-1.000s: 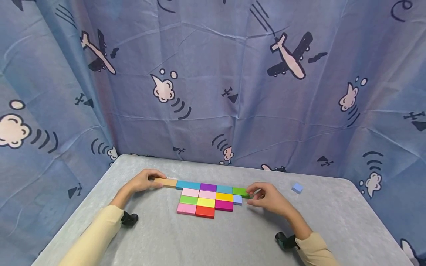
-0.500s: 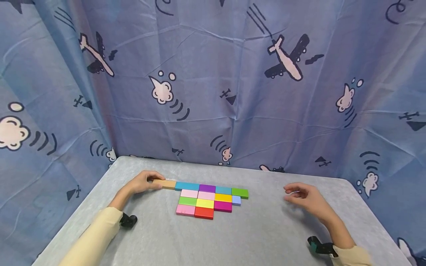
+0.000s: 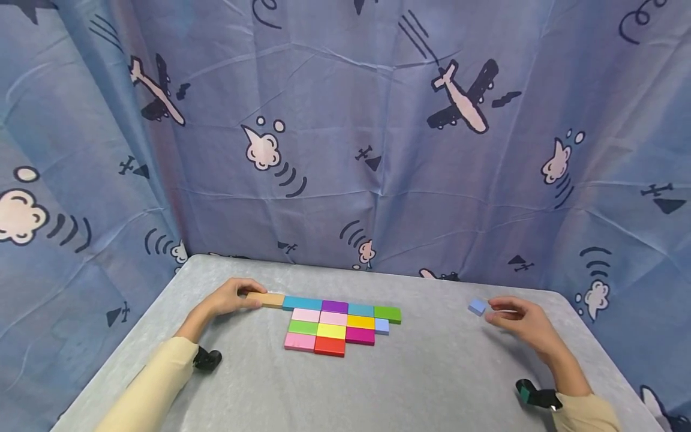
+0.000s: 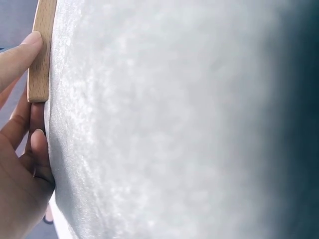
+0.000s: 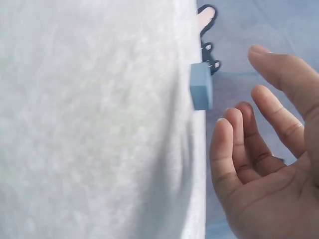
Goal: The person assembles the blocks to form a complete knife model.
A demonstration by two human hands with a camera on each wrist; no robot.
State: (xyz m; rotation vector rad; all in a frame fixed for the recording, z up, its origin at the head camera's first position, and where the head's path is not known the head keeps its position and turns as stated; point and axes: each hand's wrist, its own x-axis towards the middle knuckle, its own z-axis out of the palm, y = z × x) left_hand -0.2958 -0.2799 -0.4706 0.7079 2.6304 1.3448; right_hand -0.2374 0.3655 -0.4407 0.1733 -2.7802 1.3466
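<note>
My left hand (image 3: 233, 296) holds the left end of a tan wooden block (image 3: 272, 300), thumb on the near side and fingers behind. In the left wrist view the thumb lies on the grained side of this wooden block (image 4: 41, 74). The block begins a top row that runs right through blue, purple, blue and a green block (image 3: 387, 315). My right hand (image 3: 525, 321) is at the right of the table, fingers spread and holding nothing. Just left of its fingertips lies a small light blue block (image 3: 477, 307). The right wrist view shows this small block (image 5: 201, 87) beyond the fingers.
Below the top row, shorter rows of flat blocks lie side by side, ending with a pink block (image 3: 300, 342) and a red block (image 3: 330, 347). A grey cloth covers the table (image 3: 421, 384). A blue patterned curtain (image 3: 324, 120) hangs behind it.
My right hand has left the green block and moved right, to beside the small light blue block. My left hand keeps its hold on the wooden block.
</note>
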